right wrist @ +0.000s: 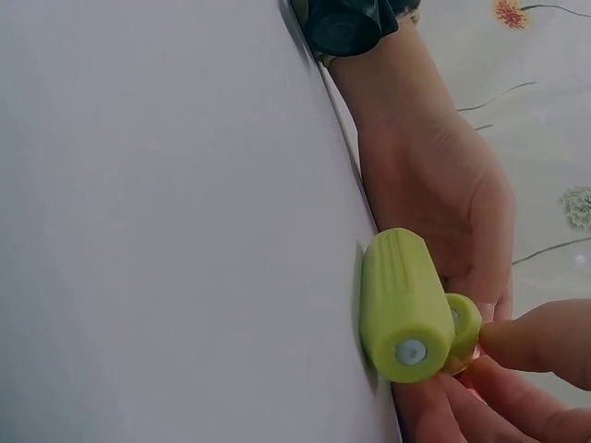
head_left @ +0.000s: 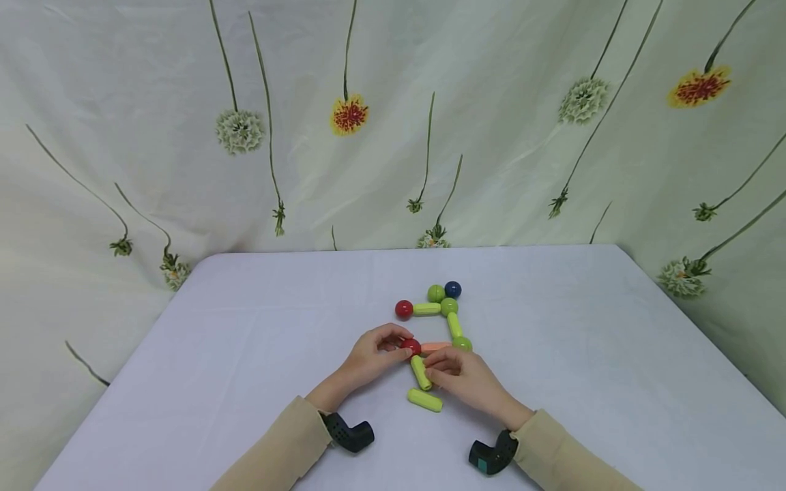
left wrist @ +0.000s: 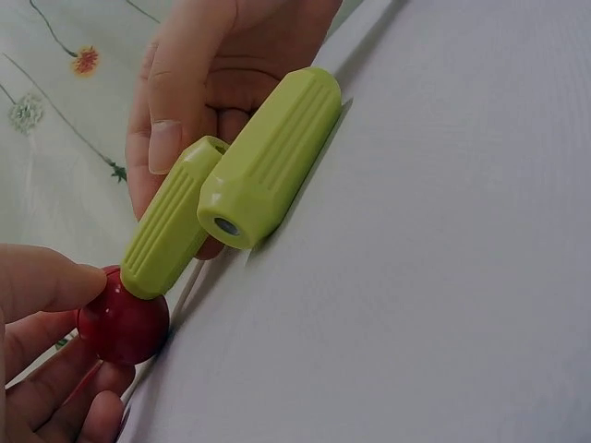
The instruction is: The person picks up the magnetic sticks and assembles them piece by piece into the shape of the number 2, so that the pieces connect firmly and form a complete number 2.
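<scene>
Red ball and green rod met between two hands

On the pale tabletop, we saw both forearms angled inward. The left hand pinched the red ball between thumb and fingers; the right hand pinched the green rod, whose far end touched the ball. A loose rod lay just beside it, nearer us, with ridged sides and a grey disc set in its end. We could see a coral rod, partly hidden by the right hand. Beyond the hands sat a blue ball, round and glossy like the red one.
</scene>
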`<state>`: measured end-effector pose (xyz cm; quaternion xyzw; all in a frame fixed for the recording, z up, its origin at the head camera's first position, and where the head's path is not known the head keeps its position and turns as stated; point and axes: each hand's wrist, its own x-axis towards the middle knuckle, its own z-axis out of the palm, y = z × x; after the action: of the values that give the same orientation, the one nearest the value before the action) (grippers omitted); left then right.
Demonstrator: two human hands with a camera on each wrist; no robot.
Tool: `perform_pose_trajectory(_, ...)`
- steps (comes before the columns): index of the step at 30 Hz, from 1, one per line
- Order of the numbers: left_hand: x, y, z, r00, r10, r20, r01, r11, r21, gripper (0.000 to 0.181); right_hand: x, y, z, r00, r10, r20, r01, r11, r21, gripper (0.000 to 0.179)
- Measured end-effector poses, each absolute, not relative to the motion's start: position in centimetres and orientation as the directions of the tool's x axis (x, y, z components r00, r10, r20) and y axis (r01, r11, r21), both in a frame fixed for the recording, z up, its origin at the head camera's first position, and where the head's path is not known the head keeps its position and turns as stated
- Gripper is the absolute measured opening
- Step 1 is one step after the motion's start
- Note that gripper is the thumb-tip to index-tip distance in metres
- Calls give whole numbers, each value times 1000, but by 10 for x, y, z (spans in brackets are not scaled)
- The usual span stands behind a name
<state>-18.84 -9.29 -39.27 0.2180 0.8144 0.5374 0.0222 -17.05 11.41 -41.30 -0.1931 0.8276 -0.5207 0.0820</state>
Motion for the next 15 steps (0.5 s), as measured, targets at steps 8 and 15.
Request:
perform_pose_trajectory(8, -196, -93, -404, -910, 370, 187, 323, 349, 880, 21, -169, 113, -412, -887, -457, 74, -260, 360, -896, 24)
perform_pose_trajectory(15, -209, -97, -427, -912, 362, 191, 317, 329, 889, 21, -167, 111, -412, -870, -491, 50, -264, 378, -887, 25)
